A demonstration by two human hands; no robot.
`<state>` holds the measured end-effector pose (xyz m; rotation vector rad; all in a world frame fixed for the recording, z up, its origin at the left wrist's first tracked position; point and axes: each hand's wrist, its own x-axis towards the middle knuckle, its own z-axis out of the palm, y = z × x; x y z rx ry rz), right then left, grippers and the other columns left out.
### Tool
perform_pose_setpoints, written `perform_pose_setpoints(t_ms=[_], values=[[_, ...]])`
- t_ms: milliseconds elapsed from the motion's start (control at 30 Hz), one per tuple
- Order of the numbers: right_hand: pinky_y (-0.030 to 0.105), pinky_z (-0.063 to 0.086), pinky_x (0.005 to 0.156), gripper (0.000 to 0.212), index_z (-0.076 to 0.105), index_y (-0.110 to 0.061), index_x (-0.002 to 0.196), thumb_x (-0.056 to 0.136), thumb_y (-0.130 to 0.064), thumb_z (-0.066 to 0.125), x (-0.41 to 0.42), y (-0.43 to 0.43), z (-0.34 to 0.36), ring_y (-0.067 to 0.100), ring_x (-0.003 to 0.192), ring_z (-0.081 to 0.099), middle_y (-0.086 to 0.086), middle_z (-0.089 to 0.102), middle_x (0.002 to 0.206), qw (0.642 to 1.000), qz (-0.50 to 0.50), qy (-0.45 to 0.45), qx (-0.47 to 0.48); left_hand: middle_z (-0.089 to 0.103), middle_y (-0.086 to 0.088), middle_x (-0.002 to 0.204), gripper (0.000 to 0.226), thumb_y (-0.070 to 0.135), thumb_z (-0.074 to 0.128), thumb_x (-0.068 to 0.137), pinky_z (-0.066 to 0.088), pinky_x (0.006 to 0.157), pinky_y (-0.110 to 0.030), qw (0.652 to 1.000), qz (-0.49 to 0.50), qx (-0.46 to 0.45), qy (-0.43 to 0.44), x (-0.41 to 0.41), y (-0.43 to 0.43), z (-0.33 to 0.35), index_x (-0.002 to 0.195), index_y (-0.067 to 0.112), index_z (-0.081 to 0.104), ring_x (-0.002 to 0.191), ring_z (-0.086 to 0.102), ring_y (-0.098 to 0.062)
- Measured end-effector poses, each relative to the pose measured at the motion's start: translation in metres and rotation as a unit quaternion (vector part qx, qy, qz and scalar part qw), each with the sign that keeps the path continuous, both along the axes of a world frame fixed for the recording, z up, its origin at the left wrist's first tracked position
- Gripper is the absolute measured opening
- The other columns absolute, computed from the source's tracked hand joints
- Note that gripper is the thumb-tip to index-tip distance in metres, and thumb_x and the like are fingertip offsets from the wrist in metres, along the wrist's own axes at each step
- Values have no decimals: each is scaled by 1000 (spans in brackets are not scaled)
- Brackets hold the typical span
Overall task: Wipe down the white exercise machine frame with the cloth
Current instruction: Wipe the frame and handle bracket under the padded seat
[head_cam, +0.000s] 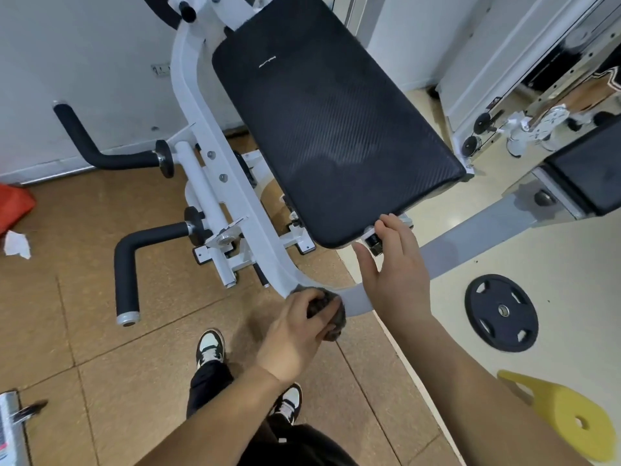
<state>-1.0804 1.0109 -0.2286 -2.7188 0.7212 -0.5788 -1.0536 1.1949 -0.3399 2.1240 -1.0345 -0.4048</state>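
Left hand: the left hand [295,338] has its fingers curled round a bunched dark grey cloth [337,319] and presses it to the frame.
Right hand: the right hand [395,274] is spread with its fingers relaxed and holds nothing. Its fingertips are at the lower edge of the black pad [329,129], beside a black knob [373,243]; contact with either cannot be told.
Cloth: it sits on the lower bend of the white exercise machine frame [232,196], where the tube curves toward the person.
Frame: a white tube runs down along the left side of the pad. Two black foam-covered handles [126,260] stick out from its left side.
Floor: brown tiles [84,297] lie under the machine, with pale flooring to the right.
Right side: a black weight plate [501,312] lies flat on the pale floor, and a yellow foam piece [568,418] lies nearer the person.
Left edge: a red bag [13,206] sits with crumpled white paper [16,245] just beside it.
Feet: black-and-white shoes [210,346] stand on the brown tiles below the cloth.
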Motion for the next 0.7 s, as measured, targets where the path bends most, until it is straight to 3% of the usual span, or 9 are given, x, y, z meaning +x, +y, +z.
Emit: perform_pose_setpoints(t_ms=[133,200,267,367,467,533,600,667,700], values=[[36,55,96,39,61,-6,125,99,-34,67,6,3,-4,25,131,55,7,59,139,1000,-24,-6,-14,47,-3,139,45,19,52,101,43,114,-43,973,227,-25,44,44,6,-22,145,24,55,129,47,-24],[38,57,94,35,60,-6,123,98,-30,67,10,8,-8,25,129,56,8,59,137,998,-50,-33,-5,49,-2,132,38,17,54,103,43,110,-25,952,304,-12,44,43,-4,-13,141,19,60,123,47,-17],[42,60,92,31,59,-5,120,97,-23,70,14,11,-12,27,127,55,10,59,134,996,-63,-64,-7,47,-1,135,30,23,50,105,35,103,-9,948,308,-23,82,10,-31,19,134,21,59,123,46,-13],[45,61,85,30,56,-5,116,94,-15,73,14,8,-19,27,125,52,13,60,129,994,-50,-95,-30,34,-5,153,47,21,46,103,32,118,-31,982,176,-48,42,-53,-46,39,149,16,42,143,32,-23],[45,62,80,30,58,-2,114,93,-14,75,12,1,-19,30,122,55,16,62,126,994,-27,-91,-47,29,-9,158,76,4,62,90,41,116,-46,993,87,-25,-70,-14,-16,-9,159,13,30,146,31,-29],[44,61,80,30,59,-1,114,93,-17,75,12,0,-17,31,121,57,15,62,126,995,-31,-86,-40,25,-4,162,80,0,64,90,40,117,-46,991,128,23,-29,26,5,-25,160,20,30,149,29,-28],[44,60,80,31,58,-3,113,92,-20,74,15,4,-16,30,121,57,13,62,126,994,-44,-93,-19,41,-1,154,56,9,57,100,45,111,-43,975,217,3,51,50,6,-14,149,34,44,143,41,-31],[45,60,78,31,56,-5,112,90,-20,74,18,6,-17,31,120,56,13,61,125,993,-50,-103,-14,51,-7,138,36,13,49,105,44,109,-40,951,289,-35,108,45,-14,4,139,27,50,136,47,-35],[46,60,77,32,55,-6,112,90,-18,74,19,6,-18,31,119,56,13,61,124,993,-50,-103,-17,46,-9,140,42,5,51,102,39,115,-39,952,289,-6,101,32,-28,11,142,17,47,140,42,-34]])
